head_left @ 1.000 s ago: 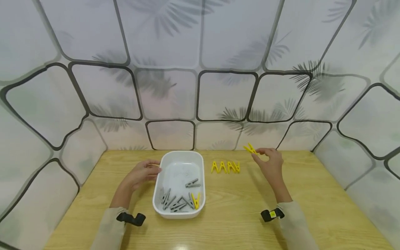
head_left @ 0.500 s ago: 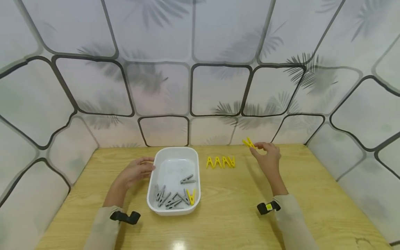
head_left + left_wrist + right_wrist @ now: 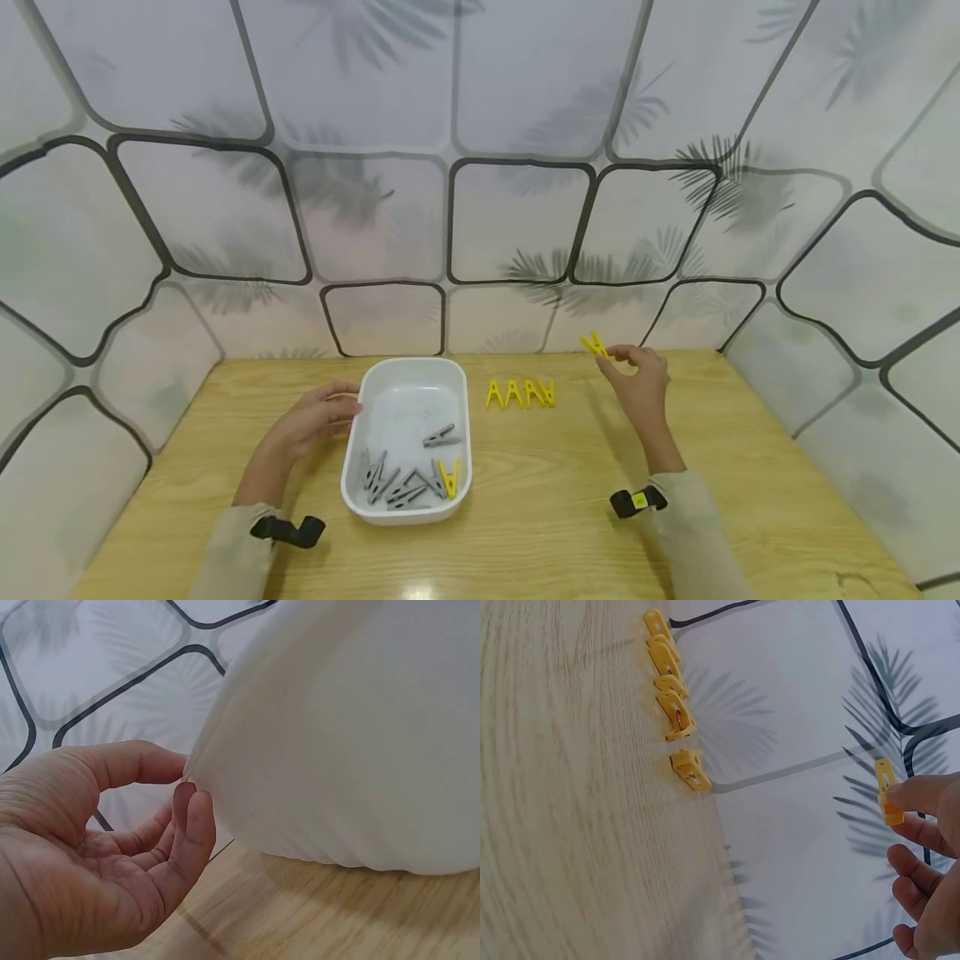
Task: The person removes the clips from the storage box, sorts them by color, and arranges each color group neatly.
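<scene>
A white plastic tray (image 3: 408,396) stands on the table, and my left hand (image 3: 313,421) pinches its left rim between thumb and fingers. Lying in the tray are several grey clothespins (image 3: 441,438) and one yellow clothespin (image 3: 448,480). Off to the right, my right hand (image 3: 645,392) pinches another yellow clothespin (image 3: 596,346), which is raised toward the wall in the right wrist view. Between tray and right hand, several yellow clothespins (image 3: 512,396) stand in a row. The left wrist view shows the tray's outer wall (image 3: 337,750) close up; its inside is hidden there.
The wooden table (image 3: 547,500) ends at a patterned backdrop (image 3: 517,225) of white cloth with dark outlines and leaf prints. This backdrop also rises along both sides. A black strap (image 3: 288,531) sits on the left wrist, another strap (image 3: 637,502) on the right.
The head view has shifted, so everything sits farther left in it. My right hand, still pinching the yellow clothespin, has drifted slightly right of the row. The left hand keeps its hold.
</scene>
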Demonstrator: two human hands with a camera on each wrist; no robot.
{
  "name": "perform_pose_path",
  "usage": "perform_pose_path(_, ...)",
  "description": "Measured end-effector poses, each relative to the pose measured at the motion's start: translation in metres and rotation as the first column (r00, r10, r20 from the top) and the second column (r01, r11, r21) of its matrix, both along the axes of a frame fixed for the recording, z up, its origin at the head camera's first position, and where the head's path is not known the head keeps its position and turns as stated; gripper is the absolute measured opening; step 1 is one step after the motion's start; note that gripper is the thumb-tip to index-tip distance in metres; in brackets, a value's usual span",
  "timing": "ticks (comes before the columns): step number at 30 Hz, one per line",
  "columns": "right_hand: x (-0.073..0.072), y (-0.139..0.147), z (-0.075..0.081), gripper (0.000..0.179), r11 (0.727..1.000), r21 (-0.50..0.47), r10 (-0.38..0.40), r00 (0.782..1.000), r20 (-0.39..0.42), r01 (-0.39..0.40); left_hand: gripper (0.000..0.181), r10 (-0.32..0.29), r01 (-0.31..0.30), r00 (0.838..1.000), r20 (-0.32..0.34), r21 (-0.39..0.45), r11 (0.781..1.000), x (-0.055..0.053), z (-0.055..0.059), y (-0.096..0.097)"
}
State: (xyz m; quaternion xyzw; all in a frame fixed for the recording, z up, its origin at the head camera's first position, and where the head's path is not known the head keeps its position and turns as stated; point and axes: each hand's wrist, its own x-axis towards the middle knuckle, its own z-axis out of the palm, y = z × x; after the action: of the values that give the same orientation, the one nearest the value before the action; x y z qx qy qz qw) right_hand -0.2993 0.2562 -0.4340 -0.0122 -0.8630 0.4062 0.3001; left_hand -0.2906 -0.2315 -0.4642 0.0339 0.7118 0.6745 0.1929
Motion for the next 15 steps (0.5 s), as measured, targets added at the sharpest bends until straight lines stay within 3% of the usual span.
perform_pose_path(10, -0.0034, -0.0088, 0.0002, 0.023, 0.998, -0.068, 0.011, 0.999, -0.030, -0.013, 0.041, -0.005, 0.005, 1.000, 0.010, 0.074, 0.997, -0.0003, -0.0002, -0.0057)
perform_pose_path(15, -0.0051, -0.0093, -0.0060, 0.025, 0.985, -0.170, 0.050, 0.997, 0.058, -0.040, 0.040, -0.004, 0.004, 1.000, 0.010, 0.085, 0.996, 0.0024, -0.0017, -0.0021)
